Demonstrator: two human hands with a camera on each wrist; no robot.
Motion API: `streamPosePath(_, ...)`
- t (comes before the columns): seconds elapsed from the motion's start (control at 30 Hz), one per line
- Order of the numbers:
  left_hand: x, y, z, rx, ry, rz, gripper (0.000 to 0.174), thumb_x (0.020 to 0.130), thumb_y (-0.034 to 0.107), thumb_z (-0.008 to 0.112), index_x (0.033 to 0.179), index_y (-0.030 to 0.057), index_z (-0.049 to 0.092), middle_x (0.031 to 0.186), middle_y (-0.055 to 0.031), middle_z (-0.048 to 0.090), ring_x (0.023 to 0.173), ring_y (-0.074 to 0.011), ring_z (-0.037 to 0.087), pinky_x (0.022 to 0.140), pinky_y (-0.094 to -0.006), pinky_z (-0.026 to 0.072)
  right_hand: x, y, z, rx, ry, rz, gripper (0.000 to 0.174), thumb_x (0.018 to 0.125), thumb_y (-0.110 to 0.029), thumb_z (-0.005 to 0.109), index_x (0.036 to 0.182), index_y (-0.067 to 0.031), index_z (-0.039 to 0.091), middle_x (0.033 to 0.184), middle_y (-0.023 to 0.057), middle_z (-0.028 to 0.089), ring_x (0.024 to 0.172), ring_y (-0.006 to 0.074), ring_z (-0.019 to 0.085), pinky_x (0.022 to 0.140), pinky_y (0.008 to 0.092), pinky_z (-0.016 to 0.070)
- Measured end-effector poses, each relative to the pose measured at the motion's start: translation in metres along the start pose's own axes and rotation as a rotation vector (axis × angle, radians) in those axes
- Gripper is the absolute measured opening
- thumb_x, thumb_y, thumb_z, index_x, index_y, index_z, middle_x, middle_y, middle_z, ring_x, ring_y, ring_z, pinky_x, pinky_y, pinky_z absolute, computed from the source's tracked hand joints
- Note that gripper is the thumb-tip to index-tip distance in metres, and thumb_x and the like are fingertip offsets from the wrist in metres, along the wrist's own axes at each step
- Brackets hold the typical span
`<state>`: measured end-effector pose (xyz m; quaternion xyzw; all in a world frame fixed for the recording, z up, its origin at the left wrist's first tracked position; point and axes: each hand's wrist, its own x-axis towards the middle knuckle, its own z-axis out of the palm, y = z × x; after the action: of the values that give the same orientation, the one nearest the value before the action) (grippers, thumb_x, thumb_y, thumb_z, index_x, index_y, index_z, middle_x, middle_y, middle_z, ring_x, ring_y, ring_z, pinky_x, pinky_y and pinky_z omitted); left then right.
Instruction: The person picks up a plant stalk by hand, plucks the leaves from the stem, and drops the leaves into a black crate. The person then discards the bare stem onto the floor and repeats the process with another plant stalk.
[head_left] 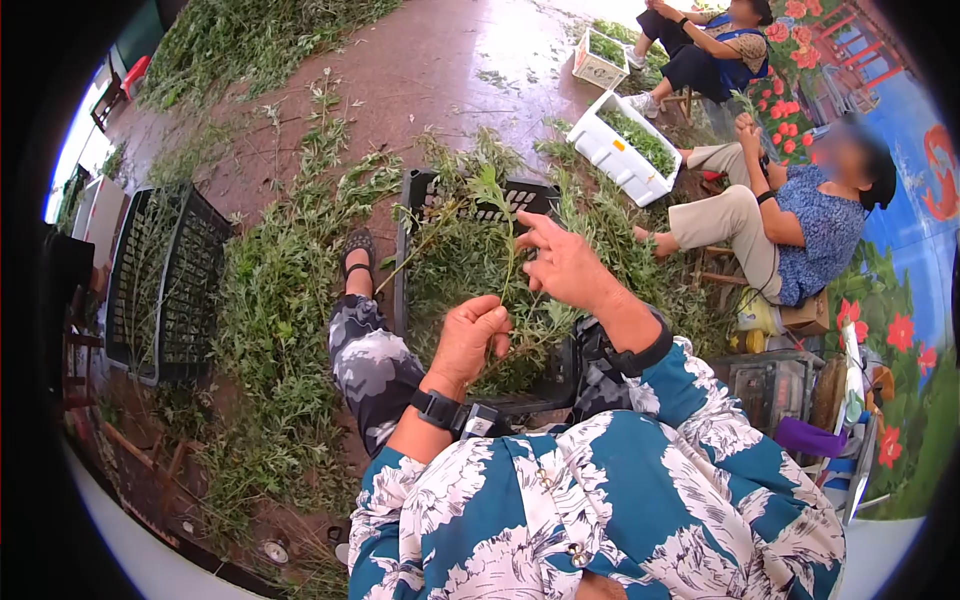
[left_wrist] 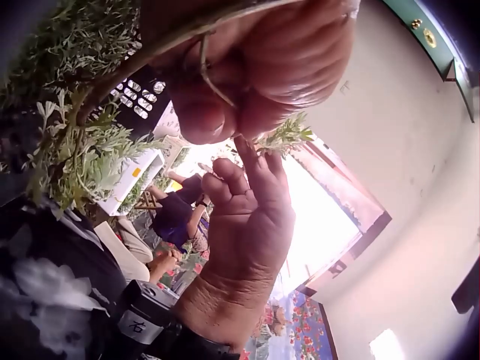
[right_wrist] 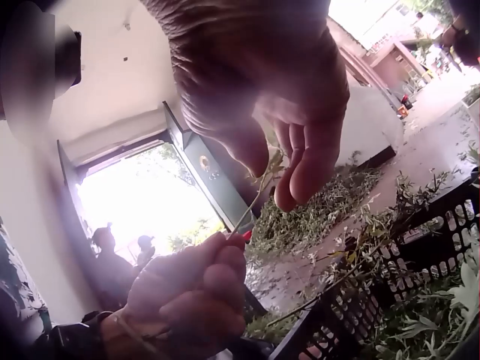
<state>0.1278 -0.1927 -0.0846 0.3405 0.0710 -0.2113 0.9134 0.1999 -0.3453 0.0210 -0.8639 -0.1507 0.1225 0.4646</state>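
My left hand (head_left: 470, 338) pinches the lower end of a thin green leafy stem (head_left: 508, 262) between thumb and bent fingers. The stem stands up over a black crate (head_left: 402, 290) of leafy cuttings. Close above, my right hand (head_left: 570, 268) is at the stem's upper part, thumb and fingers apart. In the right wrist view, small leaves (right_wrist: 274, 163) show in the gap between that thumb and the fingers. A thicker stem (left_wrist: 180, 36) crosses in front of my left hand (left_wrist: 292, 67) in the left wrist view. My right hand (left_wrist: 244, 232) appears beyond it.
Cut greenery (head_left: 275, 330) lies heaped left of the crate, with another black crate (head_left: 165, 285) farther left. White boxes (head_left: 610, 150) of leaves stand ahead right, beside two seated people (head_left: 810, 220). A larger pile (head_left: 250, 40) covers the far floor.
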Motion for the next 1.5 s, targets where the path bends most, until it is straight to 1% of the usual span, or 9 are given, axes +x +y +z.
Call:
streamPosePath(0.07,0.000,0.003,0.002,0.033,0.001,-0.008,0.030,0.082,0.007,0.058,0.107,-0.0059,0.050,0.074,-0.0092,0.059,0.055,-0.0139,0.055,0.042,-0.0252,0.0439,-0.004,-0.014,0.003,0.123,-0.040,0.083,0.056,0.072,0.003,0.053,0.126,0.0012,0.035,0.081,0.0090,0.062,0.057,0.0114,0.056,0.053,0.0235,0.0457)
streamPosePath(0.37,0.001,0.001,0.003,0.098,0.014,0.024,0.029,0.081,0.008,0.060,0.105,-0.0070,0.052,0.074,-0.0093,0.059,0.053,-0.0133,0.054,0.042,-0.0245,0.0429,0.000,-0.002,0.010,-0.162,0.049,-0.120,0.058,0.070,0.000,0.055,0.125,0.0038,0.036,0.063,0.0071,0.060,0.056,0.0115,0.057,0.054,0.0243,0.0461)
streamPosePath(0.47,0.000,0.002,0.004,0.122,0.015,0.029,0.028,0.081,0.008,0.060,0.103,-0.0068,0.053,0.072,-0.0088,0.059,0.050,-0.0130,0.052,0.041,-0.0237,0.0418,-0.002,-0.017,0.009,-0.132,0.014,-0.009,0.059,0.067,-0.006,0.055,0.122,0.0050,0.037,0.074,0.0151,0.063,0.068,0.0304,0.061,0.068,0.0337,0.0478)
streamPosePath(0.57,0.000,0.002,0.006,0.153,0.020,0.048,0.026,0.081,0.008,0.060,0.102,-0.0064,0.054,0.070,-0.0082,0.058,0.047,-0.0124,0.051,0.041,-0.0230,0.0405,-0.001,-0.009,0.012,-0.207,0.014,-0.020,0.062,0.067,-0.006,0.057,0.124,0.0056,0.035,0.072,0.0161,0.062,0.065,0.0285,0.061,0.067,0.0336,0.0475)
streamPosePath(0.67,-0.001,0.002,0.007,0.172,0.021,0.066,0.024,0.081,0.009,0.060,0.099,-0.0060,0.055,0.068,-0.0074,0.058,0.045,-0.0118,0.050,0.041,-0.0223,0.0392,0.001,0.004,0.018,-0.185,0.084,-0.115,0.062,0.069,-0.001,0.059,0.125,0.0037,0.035,0.063,0.0080,0.061,0.054,0.0137,0.055,0.055,0.0259,0.0451)
streamPosePath(1.0,-0.002,0.003,0.008,0.230,0.013,0.083,0.015,0.081,0.009,0.059,0.088,-0.0037,0.058,0.066,-0.0061,0.057,0.044,-0.0109,0.049,0.040,-0.0216,0.0376,-0.002,0.001,0.021,-0.243,0.113,-0.118,0.056,0.070,0.000,0.056,0.123,0.0006,0.039,0.055,0.0096,0.052,0.051,0.0145,0.051,0.052,0.0268,0.0422)
streamPosePath(1.27,-0.001,0.004,0.009,0.151,0.043,0.061,0.014,0.082,0.009,0.057,0.088,-0.0039,0.056,0.067,-0.0070,0.056,0.045,-0.0118,0.050,0.040,-0.0225,0.0383,-0.003,0.013,0.031,-0.385,0.222,-0.175,0.048,0.073,0.001,0.052,0.120,-0.0021,0.044,0.058,0.0108,0.052,0.051,0.0217,0.054,0.053,0.0286,0.0441)
streamPosePath(1.37,-0.003,0.003,0.008,0.114,0.055,0.045,0.016,0.082,0.009,0.056,0.090,-0.0051,0.056,0.068,-0.0079,0.056,0.046,-0.0124,0.050,0.041,-0.0232,0.0390,0.012,0.032,0.017,-0.406,0.436,-0.276,0.048,0.074,0.003,0.049,0.122,-0.0020,0.042,0.064,0.0104,0.056,0.055,0.0185,0.056,0.054,0.0275,0.0458)
streamPosePath(1.5,-0.003,0.003,0.005,0.077,0.059,0.020,0.021,0.083,0.009,0.056,0.096,-0.0066,0.054,0.070,-0.0094,0.057,0.047,-0.0137,0.050,0.041,-0.0242,0.0409,0.013,0.036,-0.010,-0.232,-0.006,0.106,0.054,0.074,0.006,0.041,0.127,-0.0030,0.036,0.085,0.0112,0.062,0.063,0.0124,0.057,0.054,0.0240,0.0457)
